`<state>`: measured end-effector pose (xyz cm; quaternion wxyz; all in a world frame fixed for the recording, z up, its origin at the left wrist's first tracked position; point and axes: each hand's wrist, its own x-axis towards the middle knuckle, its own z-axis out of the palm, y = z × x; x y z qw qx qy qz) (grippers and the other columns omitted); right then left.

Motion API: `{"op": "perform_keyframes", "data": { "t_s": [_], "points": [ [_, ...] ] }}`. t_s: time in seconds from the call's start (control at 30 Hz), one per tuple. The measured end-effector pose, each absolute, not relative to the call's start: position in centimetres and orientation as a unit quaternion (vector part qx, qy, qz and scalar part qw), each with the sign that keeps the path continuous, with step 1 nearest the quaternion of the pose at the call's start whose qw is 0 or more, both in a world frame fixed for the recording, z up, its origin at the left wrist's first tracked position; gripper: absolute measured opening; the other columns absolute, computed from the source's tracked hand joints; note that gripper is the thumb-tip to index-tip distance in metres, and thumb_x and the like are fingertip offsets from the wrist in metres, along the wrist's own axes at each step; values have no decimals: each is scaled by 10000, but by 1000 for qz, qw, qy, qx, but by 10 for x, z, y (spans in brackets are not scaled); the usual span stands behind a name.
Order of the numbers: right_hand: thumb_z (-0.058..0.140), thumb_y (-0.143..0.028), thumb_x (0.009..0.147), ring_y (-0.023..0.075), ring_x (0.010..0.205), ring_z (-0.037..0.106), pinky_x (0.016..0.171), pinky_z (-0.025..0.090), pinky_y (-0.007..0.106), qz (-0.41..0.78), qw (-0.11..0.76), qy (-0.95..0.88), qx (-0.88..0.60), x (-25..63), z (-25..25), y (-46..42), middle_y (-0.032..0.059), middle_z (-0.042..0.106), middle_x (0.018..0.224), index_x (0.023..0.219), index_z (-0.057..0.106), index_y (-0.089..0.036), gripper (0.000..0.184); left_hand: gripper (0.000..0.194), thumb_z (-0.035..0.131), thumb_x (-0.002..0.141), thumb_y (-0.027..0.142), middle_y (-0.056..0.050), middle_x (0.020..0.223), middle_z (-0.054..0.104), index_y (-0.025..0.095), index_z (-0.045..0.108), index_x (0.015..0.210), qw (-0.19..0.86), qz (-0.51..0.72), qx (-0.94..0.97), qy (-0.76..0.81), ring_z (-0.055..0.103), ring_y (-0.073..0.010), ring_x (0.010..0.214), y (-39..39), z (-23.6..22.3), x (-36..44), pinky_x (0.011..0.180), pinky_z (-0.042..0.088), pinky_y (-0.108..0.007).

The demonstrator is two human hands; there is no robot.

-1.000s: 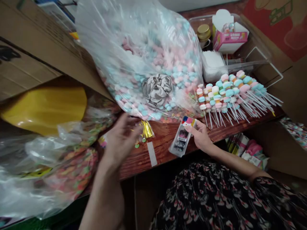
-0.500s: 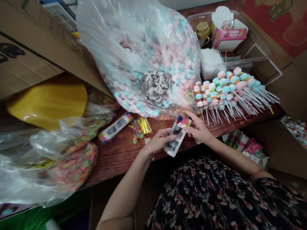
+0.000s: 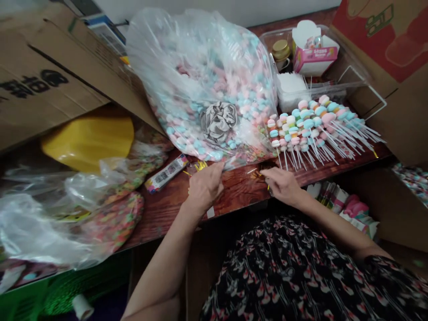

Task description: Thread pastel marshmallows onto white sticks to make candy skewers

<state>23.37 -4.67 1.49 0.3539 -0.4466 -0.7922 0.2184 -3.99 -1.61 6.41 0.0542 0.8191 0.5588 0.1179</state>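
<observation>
My left hand (image 3: 204, 187) rests on the wooden table (image 3: 234, 191) with its fingers curled at the lower edge of a big clear bag of pastel candies (image 3: 207, 80). It sits right beside a bundle of gold twist ties (image 3: 199, 166); what it grips is hidden. My right hand (image 3: 282, 185) lies to the right, thumb and forefinger pinched on a thin gold twist tie (image 3: 254, 171). A printed candy packet (image 3: 166, 173) lies on the table left of my left hand. Pastel candy skewers (image 3: 310, 125) are piled just beyond my right hand.
Cardboard boxes (image 3: 50, 76) lean over a yellow object (image 3: 90, 140) at the left. Clear bags of multicoloured candy (image 3: 113, 218) fill the near left. A pink box (image 3: 314, 53), a gold-lidded jar (image 3: 281, 49) and a white tub (image 3: 292, 89) stand behind the skewers.
The packet both hands held is gone from them. Both hands moved forward to the bag's edge, the left to the twist ties. The view shifted slightly.
</observation>
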Motion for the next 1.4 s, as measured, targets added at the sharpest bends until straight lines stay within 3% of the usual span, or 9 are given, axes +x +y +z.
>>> {"op": "perform_keyframes", "data": {
  "t_s": [0.1,0.2,0.4,0.6,0.73,0.83,0.97,1.17,1.4],
  "points": [
    [504,-131,878,215,930,549,732,444,326,101,167,-896,-399,233,8,-46,94,654,1153,1122,659,-212,300,466,469,789,144,-181,1291,631,126,608,1234,11,98,868,486,602,-304,1169,-17,38,-44,960,461,-434],
    [498,-146,893,225,922,504,701,404,331,50,95,-902,-418,233,2,-34,101,642,1166,1068,672,-194,251,437,480,794,133,-183,1309,619,129,619,1208,-1,99,886,453,532,-330,1265,-18,8,-36,987,438,-470],
    [456,-153,923,216,904,477,745,390,338,44,131,-884,-448,249,-8,-19,96,647,1165,1056,685,-172,265,437,486,811,107,-195,1232,596,142,619,1226,7,92,855,510,500,-336,1194,-29,-3,-17,993,409,-487],
    [451,-127,903,212,927,496,783,398,341,50,177,-866,-465,244,-3,-23,100,644,1206,1036,696,-176,283,418,540,873,322,-153,1176,565,180,582,1263,54,65,863,498,489,-315,1051,-26,21,-8,922,430,-473],
    [451,-191,923,197,892,516,760,403,333,13,229,-845,-483,240,17,-31,74,645,1223,1041,695,-211,272,389,522,844,146,-130,1052,649,190,621,1218,-6,69,870,487,535,-278,877,-29,6,-4,797,449,-437],
    [463,-215,921,193,880,521,758,395,333,-28,249,-837,-487,251,36,-29,58,663,1183,1028,698,-220,259,367,529,818,84,-91,927,690,201,667,1137,-48,140,874,462,560,-250,816,-30,-11,-6,823,463,-420],
    [451,-213,938,220,943,503,787,354,363,-88,176,-833,-516,276,58,-9,71,651,1187,1046,695,-230,267,221,545,867,147,-51,775,683,229,716,981,-28,230,851,471,576,-223,783,-31,-14,-5,818,476,-377],
    [462,-245,950,276,1014,468,775,309,403,-88,-7,-877,-472,282,61,25,144,604,1133,959,691,-193,235,229,497,915,236,-66,854,683,220,724,942,56,222,807,544,578,-221,841,-31,4,5,742,466,-337],
    [497,-201,921,265,969,469,758,300,386,-123,-43,-886,-446,271,63,36,133,612,1028,839,684,-163,208,214,561,890,278,-36,747,665,208,681,728,108,310,736,593,597,-196,792,-28,-2,0,751,479,-327]
  ]
}}
